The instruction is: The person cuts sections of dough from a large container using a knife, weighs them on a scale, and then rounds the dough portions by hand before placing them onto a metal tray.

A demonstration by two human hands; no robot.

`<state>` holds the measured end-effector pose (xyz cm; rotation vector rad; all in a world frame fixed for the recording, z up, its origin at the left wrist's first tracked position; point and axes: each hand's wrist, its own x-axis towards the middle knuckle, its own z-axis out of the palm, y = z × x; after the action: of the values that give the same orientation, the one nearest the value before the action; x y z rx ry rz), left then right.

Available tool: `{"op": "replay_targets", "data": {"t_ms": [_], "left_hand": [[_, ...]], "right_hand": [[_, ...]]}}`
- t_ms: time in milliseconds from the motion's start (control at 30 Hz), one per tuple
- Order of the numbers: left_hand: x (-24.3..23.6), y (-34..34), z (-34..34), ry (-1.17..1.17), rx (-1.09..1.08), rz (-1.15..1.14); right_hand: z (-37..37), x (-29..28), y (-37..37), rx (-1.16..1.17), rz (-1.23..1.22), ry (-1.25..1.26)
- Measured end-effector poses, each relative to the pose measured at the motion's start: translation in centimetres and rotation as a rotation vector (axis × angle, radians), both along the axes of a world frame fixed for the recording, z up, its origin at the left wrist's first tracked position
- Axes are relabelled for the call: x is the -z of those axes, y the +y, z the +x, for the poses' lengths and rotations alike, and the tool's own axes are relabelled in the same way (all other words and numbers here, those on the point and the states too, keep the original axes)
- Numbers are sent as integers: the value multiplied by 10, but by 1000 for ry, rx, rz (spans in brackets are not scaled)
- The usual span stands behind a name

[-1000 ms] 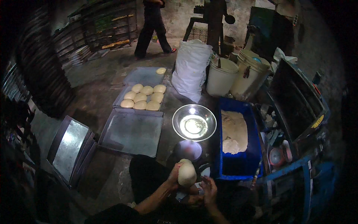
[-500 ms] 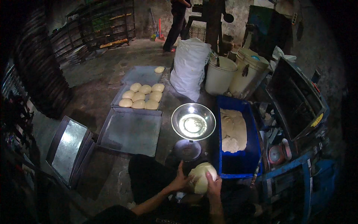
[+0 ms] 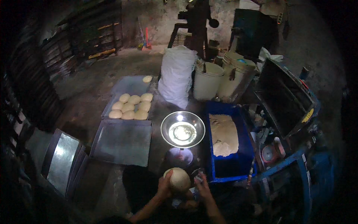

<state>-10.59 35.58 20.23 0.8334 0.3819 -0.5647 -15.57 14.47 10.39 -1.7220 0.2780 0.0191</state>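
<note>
My left hand (image 3: 165,186) grips a large pale dough ball (image 3: 178,179), thumb and fingers round its left side. My right hand (image 3: 203,186) is just right of the ball, fingers apart and loosely bent. Beyond them stand a shiny steel bowl (image 3: 182,116) and, beneath its near edge, a round pale dish (image 3: 181,156). To the right, a blue bin (image 3: 213,168) holds a large dough mass (image 3: 224,132). To the left, a bare metal tray (image 3: 121,142) adjoins another (image 3: 106,114) with several dough balls (image 3: 127,106); a farther tray (image 3: 126,84) bears one small ball (image 3: 147,79).
A white sack (image 3: 175,74) and two buckets (image 3: 207,80) (image 3: 233,74) stand behind the bowl. Tilted trays (image 3: 61,156) are at the left, a black lidded box (image 3: 279,97) and blue metal frame (image 3: 283,168) at the right. Dark racks (image 3: 44,89) line the far left.
The dough ball has shifted left from half a second ago, and my right hand has come off it. The person in the background has left the view; the camera has turned slightly.
</note>
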Motion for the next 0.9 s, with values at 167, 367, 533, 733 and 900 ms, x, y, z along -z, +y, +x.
{"op": "replay_targets", "data": {"t_ms": [167, 367, 533, 733, 900], "left_hand": [[2, -15, -30, -41, 185, 164], [38, -2, -9, -323, 321, 69], [30, -12, -16, -323, 467, 270], [10, -4, -22, 35, 295, 54], [23, 5, -17, -165, 411, 360]], "right_hand": [[-17, -53, 39, 39, 833, 138], [-26, -85, 46, 235, 341, 43], [-30, -77, 45, -63, 278, 225], [-24, -72, 16, 44, 231, 82], [-37, -96, 46, 11, 312, 179]]}}
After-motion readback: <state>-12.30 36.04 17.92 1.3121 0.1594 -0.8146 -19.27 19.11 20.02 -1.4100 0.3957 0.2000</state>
